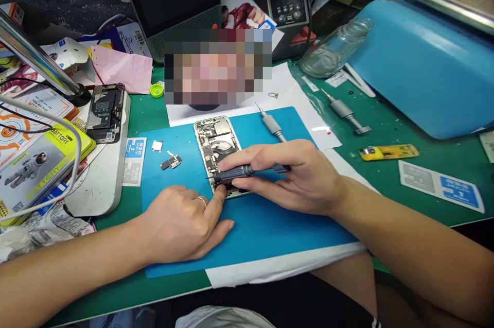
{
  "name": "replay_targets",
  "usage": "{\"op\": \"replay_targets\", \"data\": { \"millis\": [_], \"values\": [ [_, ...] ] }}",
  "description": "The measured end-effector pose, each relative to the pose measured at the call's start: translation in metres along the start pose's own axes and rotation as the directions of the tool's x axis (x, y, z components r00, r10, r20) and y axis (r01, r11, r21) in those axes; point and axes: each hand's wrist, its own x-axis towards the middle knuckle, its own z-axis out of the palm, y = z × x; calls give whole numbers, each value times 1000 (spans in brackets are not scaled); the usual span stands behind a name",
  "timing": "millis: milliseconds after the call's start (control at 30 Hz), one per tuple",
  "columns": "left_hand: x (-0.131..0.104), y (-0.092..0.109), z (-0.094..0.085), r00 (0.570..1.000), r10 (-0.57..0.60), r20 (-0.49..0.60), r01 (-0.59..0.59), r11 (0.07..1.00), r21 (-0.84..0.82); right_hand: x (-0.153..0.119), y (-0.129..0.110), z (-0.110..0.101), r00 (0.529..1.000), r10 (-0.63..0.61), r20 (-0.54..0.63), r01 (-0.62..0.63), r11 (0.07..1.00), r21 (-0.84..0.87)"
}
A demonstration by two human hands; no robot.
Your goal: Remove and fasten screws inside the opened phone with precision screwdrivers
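Observation:
An opened phone with its inner parts bare lies on the blue mat. My right hand pinches a dark grey screwdriver between thumb and fingers. The tool is held nearly level over the phone's lower half, its thin tip pointing left past the phone's edge. My left hand rests on the mat, its index fingertip touching the phone's lower end; the thumb stands apart and the other fingers curl. Left of the phone lie a small metal plate and a dark bracket part.
A grey screwdriver lies behind my right hand, another screwdriver farther right. A yellow tool, a printed card and a glass jar are on the right. At left stand a second opened phone and battery boxes.

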Motion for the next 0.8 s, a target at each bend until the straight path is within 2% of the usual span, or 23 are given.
{"op": "replay_targets", "data": {
  "millis": [567, 700, 800],
  "values": [
    [-1, -2, 0, 1000, 17, -4, -17, 1000, -7, 2, 1, 4, 992, 66, 108, -52, 991, -123],
    [0, -2, -3, 999, 14, -37, -14, 1000, -4, 3, 2, 6, 991, 80, 105, -68, 991, -113],
    [0, -1, -8, 994, 67, -90, -65, 998, 19, 3, 4, 9, 998, 35, 60, -29, 995, -92]
  ]
}}
